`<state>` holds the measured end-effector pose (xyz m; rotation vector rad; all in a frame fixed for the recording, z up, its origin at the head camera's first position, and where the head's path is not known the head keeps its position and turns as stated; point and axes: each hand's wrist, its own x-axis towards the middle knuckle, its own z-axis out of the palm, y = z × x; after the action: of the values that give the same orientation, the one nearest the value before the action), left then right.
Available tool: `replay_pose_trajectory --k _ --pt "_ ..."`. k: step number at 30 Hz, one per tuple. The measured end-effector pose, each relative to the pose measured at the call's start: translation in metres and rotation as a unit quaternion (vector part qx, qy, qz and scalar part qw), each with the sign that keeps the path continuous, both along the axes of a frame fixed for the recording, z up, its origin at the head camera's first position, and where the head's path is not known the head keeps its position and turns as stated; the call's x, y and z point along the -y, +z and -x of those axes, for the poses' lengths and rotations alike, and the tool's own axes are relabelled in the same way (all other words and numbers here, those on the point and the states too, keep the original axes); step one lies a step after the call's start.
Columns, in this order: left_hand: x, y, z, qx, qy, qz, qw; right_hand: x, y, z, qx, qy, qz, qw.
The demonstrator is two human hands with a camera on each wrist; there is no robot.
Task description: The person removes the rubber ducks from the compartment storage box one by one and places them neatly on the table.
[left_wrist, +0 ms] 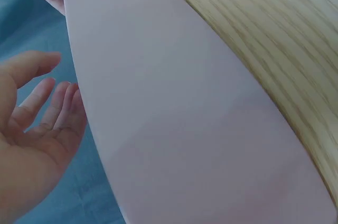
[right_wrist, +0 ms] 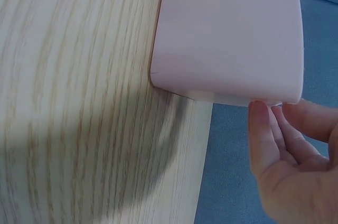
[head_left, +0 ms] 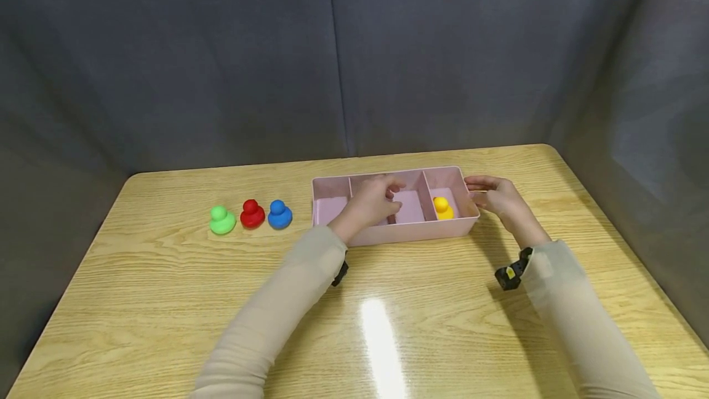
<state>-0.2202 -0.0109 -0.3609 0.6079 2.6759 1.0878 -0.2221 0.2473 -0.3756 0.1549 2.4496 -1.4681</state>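
Note:
A pink divided box (head_left: 415,233) stands toward the back of the table, with a yellow rubber duck (head_left: 443,209) in its right-end compartment. My left hand (head_left: 372,202) hovers over the middle compartments, fingers loosely bent and nothing between them; it hides part of the dividers. In the left wrist view, the thumb and fingertips of this left hand (left_wrist: 37,139) are apart beside the box's long wall. At the box's right end, my right hand (head_left: 505,203) touches the outer wall with extended fingers. The right wrist view shows those fingertips (right_wrist: 259,113) against the end wall near its rim.
Left of the box, a blue duck (head_left: 279,215), a red duck (head_left: 252,215) and a green duck (head_left: 222,221) form a row on the wooden table (head_left: 166,300). A dark grey curtain (head_left: 221,66) hangs behind the table and along both sides.

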Motion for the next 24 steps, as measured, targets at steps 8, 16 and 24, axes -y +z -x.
replay_pose_trajectory --k 8,16,24 --pt "-0.02 -0.001 0.002 0.019 -0.008 -0.03 0.9993 0.0 -0.001 0.0 0.011 -0.004 0.012 1.0" --pt "-0.037 -0.003 0.002 0.004 -0.009 -0.017 0.9998 -0.001 -0.001 0.001 0.016 -0.003 0.017 1.0" --pt "-0.048 -0.002 0.0 0.012 -0.008 -0.018 0.9997 -0.001 0.0 0.001 0.012 0.003 0.003 1.0"
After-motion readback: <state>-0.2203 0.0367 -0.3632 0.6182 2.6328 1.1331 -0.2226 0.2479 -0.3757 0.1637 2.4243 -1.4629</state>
